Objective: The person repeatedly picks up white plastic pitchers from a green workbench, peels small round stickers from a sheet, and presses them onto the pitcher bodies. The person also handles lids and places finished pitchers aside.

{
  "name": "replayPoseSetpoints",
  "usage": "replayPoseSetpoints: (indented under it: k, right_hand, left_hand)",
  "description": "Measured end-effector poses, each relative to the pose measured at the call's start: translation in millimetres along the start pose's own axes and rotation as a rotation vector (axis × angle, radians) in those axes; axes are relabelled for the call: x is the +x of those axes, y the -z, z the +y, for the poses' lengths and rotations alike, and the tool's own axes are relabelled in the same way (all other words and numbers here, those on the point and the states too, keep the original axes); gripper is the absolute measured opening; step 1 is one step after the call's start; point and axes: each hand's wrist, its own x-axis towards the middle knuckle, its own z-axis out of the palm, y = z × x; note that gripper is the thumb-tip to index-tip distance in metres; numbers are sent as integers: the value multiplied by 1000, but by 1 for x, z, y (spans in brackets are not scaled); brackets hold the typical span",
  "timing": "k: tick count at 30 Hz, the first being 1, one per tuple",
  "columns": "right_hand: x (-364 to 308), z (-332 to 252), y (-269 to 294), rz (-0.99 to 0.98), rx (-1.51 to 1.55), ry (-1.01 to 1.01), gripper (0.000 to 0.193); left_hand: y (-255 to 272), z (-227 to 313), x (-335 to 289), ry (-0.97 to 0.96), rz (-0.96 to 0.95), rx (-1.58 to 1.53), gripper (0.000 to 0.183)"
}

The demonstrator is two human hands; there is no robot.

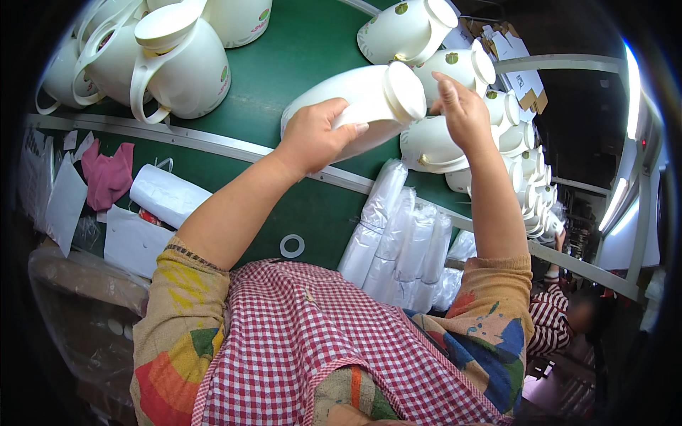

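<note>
A cream-white thermos jug (334, 86) is tilted over the green bench, its round lid end (408, 91) pointing right. My left hand (320, 135) grips it at the near side, thumb and fingers wrapped around the handle area. Just right of the lid, my right hand (465, 113) is raised with its thumb and fingers apart, holding nothing. Behind that hand lie more jugs of the same kind, such as a jug (455, 69) on its side with a green leaf mark.
Several upright jugs (195, 74) crowd the back left. A metal rail (234, 145) crosses the bench. Nearer me are rolled clear plastic bags (376, 227), a tape ring (292, 246), a white roll (167, 192) and a pink cloth (108, 174). Another person in a striped top (548, 319) is at far right.
</note>
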Motion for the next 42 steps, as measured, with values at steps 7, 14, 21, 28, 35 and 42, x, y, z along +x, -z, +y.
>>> replayPoseSetpoints:
  k: [7, 14, 21, 28, 35, 42]
  right_hand:
    - [7, 2, 22, -196, 335, -96, 55]
    - [15, -51, 9, -341, -283, 114, 74]
    - [5, -27, -22, -28, -180, 573, 66]
    - [16, -20, -22, 52, -162, 733, 52]
    - [28, -9, -50, 78, 133, 61, 44]
    - [16, -13, -41, 56, -27, 486, 52]
  left_hand:
    - [9, 3, 1, 28, -36, -24, 26]
    - [24, 2, 4, 32, -160, -80, 24]
    - [38, -7, 12, 25, -234, -192, 22]
    - [4, 2, -2, 5, -118, -54, 26]
    - [-51, 12, -6, -136, 179, 260, 29]
    - [-20, 6, 12, -31, 8, -64, 31]
